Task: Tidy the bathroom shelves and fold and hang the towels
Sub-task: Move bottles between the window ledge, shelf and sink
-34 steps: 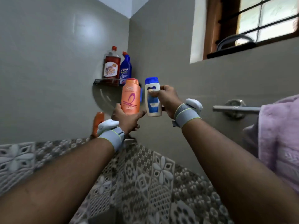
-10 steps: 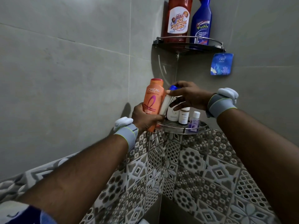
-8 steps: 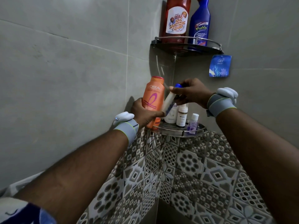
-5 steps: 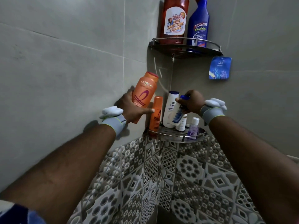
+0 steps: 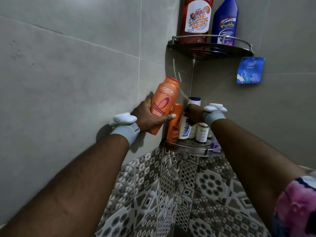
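Head view: at frame centre the left hand grips the orange shampoo bottle, tilted, off the shelves and close to the grey wall; just right of it the right hand curls round the top of a white bottle whose base meets the lower corner shelf, beside a slim orange bottle; at upper right, the upper shelf bears a red cleaner bottle and a blue bottle

A blue air-freshener packet hangs on the plain grey wall, above a band of patterned tiles.
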The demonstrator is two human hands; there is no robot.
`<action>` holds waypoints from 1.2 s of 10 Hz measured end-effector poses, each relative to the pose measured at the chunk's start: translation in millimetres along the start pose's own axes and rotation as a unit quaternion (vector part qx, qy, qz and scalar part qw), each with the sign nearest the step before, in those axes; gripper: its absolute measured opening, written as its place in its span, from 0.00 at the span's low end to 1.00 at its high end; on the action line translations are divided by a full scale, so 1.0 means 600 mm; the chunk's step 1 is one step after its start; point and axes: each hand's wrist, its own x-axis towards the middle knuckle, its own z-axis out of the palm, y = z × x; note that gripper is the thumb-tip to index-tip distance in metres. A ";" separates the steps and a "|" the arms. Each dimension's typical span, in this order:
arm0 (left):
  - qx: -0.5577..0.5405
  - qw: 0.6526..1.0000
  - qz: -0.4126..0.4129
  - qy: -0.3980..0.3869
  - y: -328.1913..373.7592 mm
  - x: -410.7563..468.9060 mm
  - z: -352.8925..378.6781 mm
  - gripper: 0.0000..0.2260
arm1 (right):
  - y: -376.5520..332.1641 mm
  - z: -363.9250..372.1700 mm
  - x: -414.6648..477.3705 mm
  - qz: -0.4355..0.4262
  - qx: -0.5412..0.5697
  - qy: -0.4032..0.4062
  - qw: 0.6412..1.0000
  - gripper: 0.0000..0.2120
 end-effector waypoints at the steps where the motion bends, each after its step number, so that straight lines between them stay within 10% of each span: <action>1: 0.002 1.000 0.010 0.001 -0.005 0.004 0.001 0.37 | -0.006 0.008 0.003 -0.005 -0.009 0.002 1.000 0.05; 4: 0.000 1.000 0.024 -0.015 -0.010 0.010 0.004 0.38 | 0.008 0.017 0.029 -0.025 -0.086 -0.012 0.996 0.13; 8: 0.010 1.000 0.012 -0.003 0.006 -0.004 0.007 0.41 | -0.002 -0.023 -0.025 -0.110 0.074 0.114 0.985 0.12; 12: -0.038 0.999 -0.026 0.026 0.116 -0.031 0.063 0.29 | -0.057 -0.071 -0.182 -0.123 0.309 -0.012 0.943 0.22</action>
